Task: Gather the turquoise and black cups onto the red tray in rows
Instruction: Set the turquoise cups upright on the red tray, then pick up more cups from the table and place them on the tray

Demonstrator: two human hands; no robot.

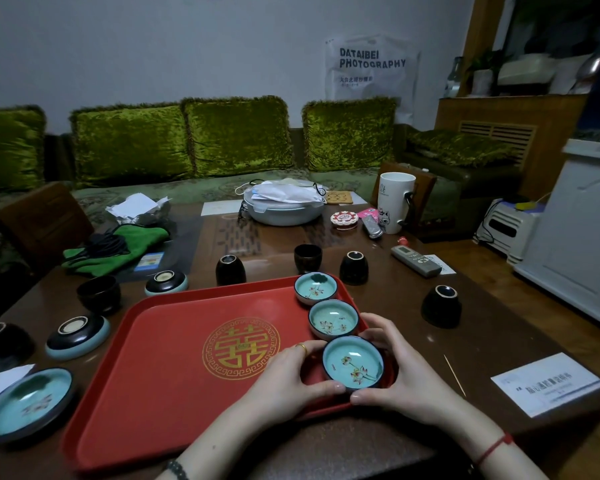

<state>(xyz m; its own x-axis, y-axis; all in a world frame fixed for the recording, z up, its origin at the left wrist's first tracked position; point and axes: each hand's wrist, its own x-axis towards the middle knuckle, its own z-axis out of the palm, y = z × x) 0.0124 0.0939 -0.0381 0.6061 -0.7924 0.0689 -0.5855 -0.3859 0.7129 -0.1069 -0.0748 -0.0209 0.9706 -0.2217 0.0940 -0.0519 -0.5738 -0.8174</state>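
A red tray with a gold emblem is shown at lower centre of the frame, resting on a dark wooden table. Along the tray's right edge three turquoise cups are seen upright in a column: the far cup, the middle cup and the near cup, each just beside the next. The near cup is enclosed by both hands: the left hand is curled against its left side with the thumb below the rim, and the right hand is curled against its right side; the cup is gripped between them.

Off the tray, black cups are distributed on the table: an inverted one and an upright one above the tray, further inverted ones at upper right and at right. At left, an upright black cup, two inverted turquoise-rimmed cups and an upright turquoise cup are seen. A white mug stands at upper right.
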